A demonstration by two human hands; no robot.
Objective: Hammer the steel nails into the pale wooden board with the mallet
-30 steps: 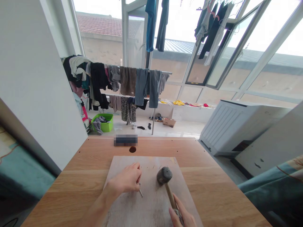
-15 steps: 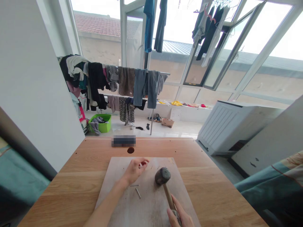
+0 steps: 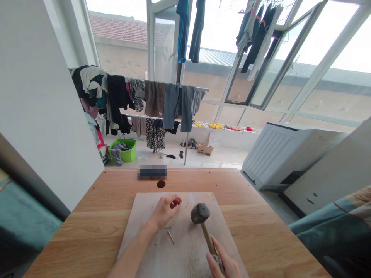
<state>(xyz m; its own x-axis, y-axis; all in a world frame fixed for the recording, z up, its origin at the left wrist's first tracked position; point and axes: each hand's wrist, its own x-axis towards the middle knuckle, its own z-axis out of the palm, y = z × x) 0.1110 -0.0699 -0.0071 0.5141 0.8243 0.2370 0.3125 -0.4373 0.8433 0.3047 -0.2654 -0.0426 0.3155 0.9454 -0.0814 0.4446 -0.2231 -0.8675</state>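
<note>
In the head view, my right hand [image 3: 223, 260] grips the wooden handle of a mallet [image 3: 200, 213] with a thick dark head, held over the right part of a pale, scuffed board [image 3: 191, 255]. Towards the board's far side is my left hand [image 3: 166, 208], its fingers curled inward near the thumb. What they hold, if anything, is hidden. Two metal nails lie on the board below that hand: one nail [image 3: 171, 237] in plain sight, another nail [image 3: 166, 227] close to the wrist. Tiny thin marks or nails beyond the fingertips are too small to tell.
The board rests on a wooden table [image 3: 72, 239] with a round hole [image 3: 161, 184] and a blurred dark block [image 3: 152, 172] near its far edge. Beyond stand a laden clothes rack [image 3: 187, 150] and a green basket [image 3: 129, 155]. A white cabinet-like unit [image 3: 272, 154] is at right.
My left hand's fingers have curled in a little more, at nearly the same spot. The mallet has shifted very slightly up and right in view. The nails lie as before.
</note>
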